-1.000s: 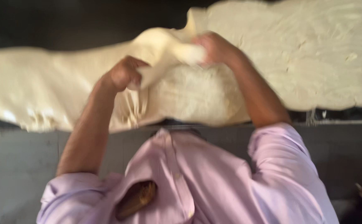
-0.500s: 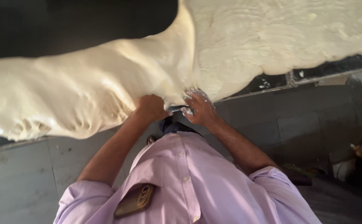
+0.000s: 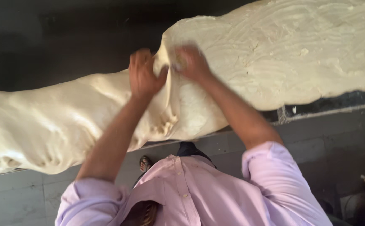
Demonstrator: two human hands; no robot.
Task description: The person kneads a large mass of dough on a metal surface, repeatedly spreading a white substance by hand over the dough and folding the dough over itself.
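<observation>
A long, pale mass of dough (image 3: 274, 62) sprawls across the dark bench (image 3: 44, 37), covering most of its near half and bulging over its front edge. Below that edge lies the grey tiled floor (image 3: 325, 138). At the dough's narrow middle, both hands press into it side by side, nearly touching: the left hand (image 3: 144, 75) with fingers spread on the surface, the right hand (image 3: 193, 62) curled and gripping a fold.

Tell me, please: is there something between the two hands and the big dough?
Nothing visible. The left hand and right hand both press directly on the dough, near its narrow middle fold.
</observation>
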